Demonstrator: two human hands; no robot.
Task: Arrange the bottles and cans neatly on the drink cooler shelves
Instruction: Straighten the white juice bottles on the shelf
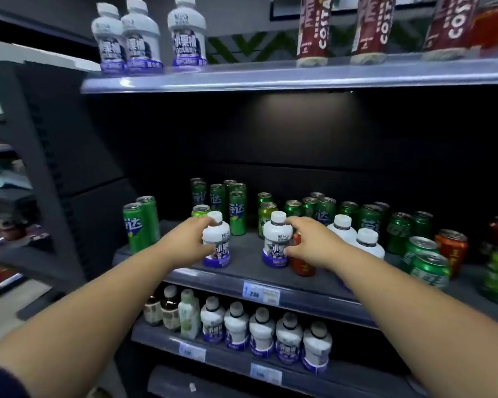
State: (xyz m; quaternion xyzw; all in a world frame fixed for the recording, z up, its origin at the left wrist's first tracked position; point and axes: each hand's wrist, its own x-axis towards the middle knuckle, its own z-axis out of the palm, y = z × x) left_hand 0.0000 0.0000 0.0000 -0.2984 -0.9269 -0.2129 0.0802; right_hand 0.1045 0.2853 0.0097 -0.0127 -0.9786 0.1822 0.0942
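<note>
A small white plastic bottle (216, 245) with a white cap and purple-banded label stands upright near the front of the dark grey middle shelf (245, 254), gripped by the left hand (184, 243); a matching bottle (277, 239) stands upright to its right, apart from it, gripped by the right hand (312, 246). Tall slim green cans (237, 214) stand upright behind them, and short green cans (398, 233) cluster further right.

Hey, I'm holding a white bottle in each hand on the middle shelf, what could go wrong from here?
The right hand grips the right bottle close beside a red can, so moving it could tip that can. The left hand holds the left bottle just in front of tall green cans; pushing it back may topple them.
</note>
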